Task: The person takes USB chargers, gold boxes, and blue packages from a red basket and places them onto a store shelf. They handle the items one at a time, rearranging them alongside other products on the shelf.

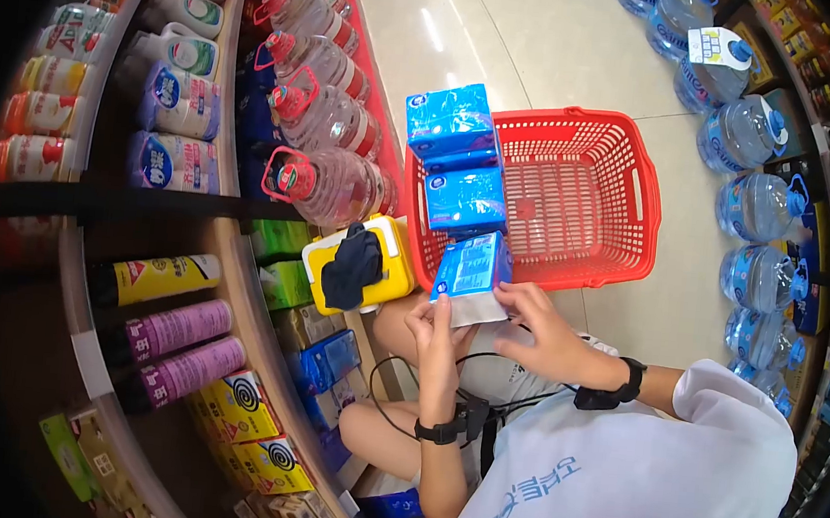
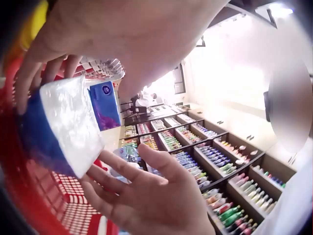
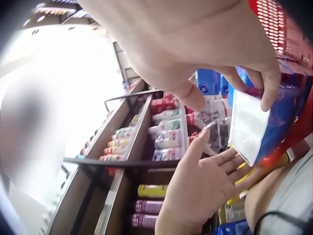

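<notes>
A blue soft pack [image 1: 469,264] with a pale end [image 2: 73,122] is held between two hands, above the near left edge of the red basket [image 1: 650,196]. The left hand [image 1: 436,340] touches its left side with extended fingers, and in the right wrist view the left thumb stands away from the pack [image 3: 249,127]. On the other side the right hand [image 1: 551,342] rests relaxed fingers against it, with its thumb apart in the left wrist view. Farther up, two similar blue packs, one nearer [image 1: 465,199] and one farther [image 1: 450,119], line the basket's left side.
A yellow box [image 1: 391,252] with a dark cloth [image 1: 353,265] on it stands left of the basket. Big water bottles line both sides, red-capped [image 1: 329,113] and blue-capped [image 1: 750,205]. Shelves of goods [image 1: 167,277] rise at left. Cables [image 1: 391,365] cross the lap.
</notes>
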The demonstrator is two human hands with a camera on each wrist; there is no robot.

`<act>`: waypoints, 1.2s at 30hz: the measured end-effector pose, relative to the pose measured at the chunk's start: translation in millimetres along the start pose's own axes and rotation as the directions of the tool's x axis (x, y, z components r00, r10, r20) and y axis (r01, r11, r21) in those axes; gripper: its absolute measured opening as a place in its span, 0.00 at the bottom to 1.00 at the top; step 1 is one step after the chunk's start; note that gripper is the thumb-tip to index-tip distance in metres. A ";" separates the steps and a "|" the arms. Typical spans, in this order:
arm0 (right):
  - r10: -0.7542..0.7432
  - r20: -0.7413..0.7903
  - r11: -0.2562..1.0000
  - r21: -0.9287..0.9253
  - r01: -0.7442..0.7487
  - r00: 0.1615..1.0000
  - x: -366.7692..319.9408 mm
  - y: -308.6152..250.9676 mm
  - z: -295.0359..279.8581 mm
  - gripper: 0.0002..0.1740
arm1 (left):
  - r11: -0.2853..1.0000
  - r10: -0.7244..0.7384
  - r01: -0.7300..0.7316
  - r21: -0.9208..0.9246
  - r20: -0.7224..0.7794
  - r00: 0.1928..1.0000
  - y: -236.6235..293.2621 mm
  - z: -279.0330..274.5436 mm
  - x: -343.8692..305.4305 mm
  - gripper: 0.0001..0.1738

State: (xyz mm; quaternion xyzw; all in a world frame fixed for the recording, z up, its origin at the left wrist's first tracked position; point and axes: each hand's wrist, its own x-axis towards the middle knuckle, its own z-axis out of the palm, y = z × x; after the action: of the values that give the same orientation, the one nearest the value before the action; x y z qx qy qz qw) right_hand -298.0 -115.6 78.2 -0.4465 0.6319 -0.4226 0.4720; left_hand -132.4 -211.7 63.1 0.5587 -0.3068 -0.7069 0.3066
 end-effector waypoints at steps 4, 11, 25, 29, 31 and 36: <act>-0.185 0.053 0.960 -0.205 0.192 0.981 -19.4 -25.2 19.0 0.42 | 0.999 0.037 -0.040 -0.029 -0.107 0.994 -13.5 -20.8 -4.6 0.30; -0.399 0.150 0.838 -0.341 0.426 0.905 -43.7 -51.1 43.5 0.47 | 0.972 0.159 -0.171 -0.163 -0.086 0.984 -7.1 -40.1 -37.8 0.25; -0.651 -0.019 0.749 -0.182 0.638 0.759 -12.4 -124.7 13.6 0.46 | 0.856 0.491 -0.476 -0.201 0.032 0.870 46.9 -30.5 -131.2 0.27; -0.468 -0.023 0.872 0.151 0.465 0.884 -3.5 -129.9 8.1 0.51 | 0.669 0.741 -0.742 -0.050 0.116 0.661 49.9 -35.7 -123.3 0.31; -0.428 -0.028 0.884 0.196 0.425 0.903 -3.2 -131.5 12.2 0.49 | 0.664 0.739 -0.748 -0.012 0.168 0.653 48.9 -37.0 -125.0 0.37; -0.328 0.002 0.925 0.205 0.321 0.945 -9.6 -141.6 24.5 0.46 | 0.744 0.668 -0.652 -0.147 0.137 0.732 46.5 -43.1 -133.9 0.46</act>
State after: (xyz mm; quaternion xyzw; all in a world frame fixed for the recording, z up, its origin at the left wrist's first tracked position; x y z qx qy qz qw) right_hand -249.2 -143.6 210.8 -0.5022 0.4944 -0.5485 0.4500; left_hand -60.9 -140.7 171.7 0.3325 -0.4798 -0.6125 0.5329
